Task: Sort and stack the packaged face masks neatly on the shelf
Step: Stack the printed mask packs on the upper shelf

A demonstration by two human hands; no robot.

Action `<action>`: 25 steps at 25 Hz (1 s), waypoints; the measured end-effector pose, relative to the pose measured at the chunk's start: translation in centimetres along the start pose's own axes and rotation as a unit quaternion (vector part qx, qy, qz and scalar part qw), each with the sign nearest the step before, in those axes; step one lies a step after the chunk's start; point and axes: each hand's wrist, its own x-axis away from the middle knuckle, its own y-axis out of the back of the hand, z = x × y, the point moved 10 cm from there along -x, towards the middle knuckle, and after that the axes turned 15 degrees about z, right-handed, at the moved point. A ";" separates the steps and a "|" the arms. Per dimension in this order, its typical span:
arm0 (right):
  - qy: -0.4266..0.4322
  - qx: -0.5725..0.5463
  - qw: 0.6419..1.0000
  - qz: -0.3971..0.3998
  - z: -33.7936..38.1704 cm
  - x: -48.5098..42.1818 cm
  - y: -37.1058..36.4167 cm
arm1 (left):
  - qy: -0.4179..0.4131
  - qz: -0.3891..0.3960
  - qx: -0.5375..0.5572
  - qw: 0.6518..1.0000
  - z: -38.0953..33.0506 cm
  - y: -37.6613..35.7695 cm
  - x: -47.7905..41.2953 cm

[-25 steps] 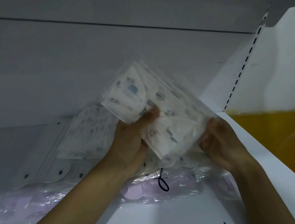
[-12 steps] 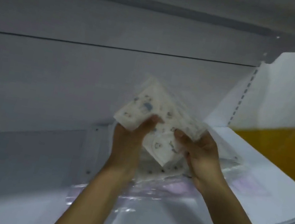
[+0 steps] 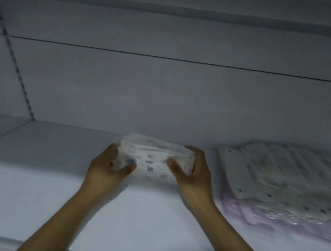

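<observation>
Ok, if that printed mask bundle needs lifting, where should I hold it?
Take the mask bundle by its two short ends, one hand coming in from each side, as the left hand and right hand grip it now, thumbs on the front. It is a loose stack of thin packets, so squeezing inward from both ends should keep the layers together. A one-handed grab from above might let them slide.

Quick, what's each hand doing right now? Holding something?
Left hand: closed, holding the left end of the stack of packaged face masks.
Right hand: closed, holding the right end of the same stack.
</observation>
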 end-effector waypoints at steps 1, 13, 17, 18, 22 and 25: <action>-0.020 0.033 0.999 0.030 -0.8 -0.1 -1.1 | 0.016 0.005 0.012 1.000 1.2 0.0 0.3; -0.047 0.047 0.997 0.023 -3.0 -0.5 -0.3 | -0.024 0.067 0.030 0.997 1.7 -1.3 -0.9; 0.022 0.143 0.989 -0.017 -0.6 0.3 -0.3 | -0.096 -0.107 0.002 0.990 -0.5 2.0 1.5; 0.017 0.166 0.986 0.006 -0.5 0.2 -0.8 | -0.090 -0.113 -0.018 0.989 -0.8 2.0 1.7; -0.053 0.210 0.973 0.080 -2.0 -0.4 -1.9 | 0.013 -0.036 -0.114 0.993 0.5 0.5 0.8; -0.035 0.218 0.973 0.059 -2.0 -0.4 -1.5 | 0.001 -0.077 -0.128 0.989 0.5 1.3 0.9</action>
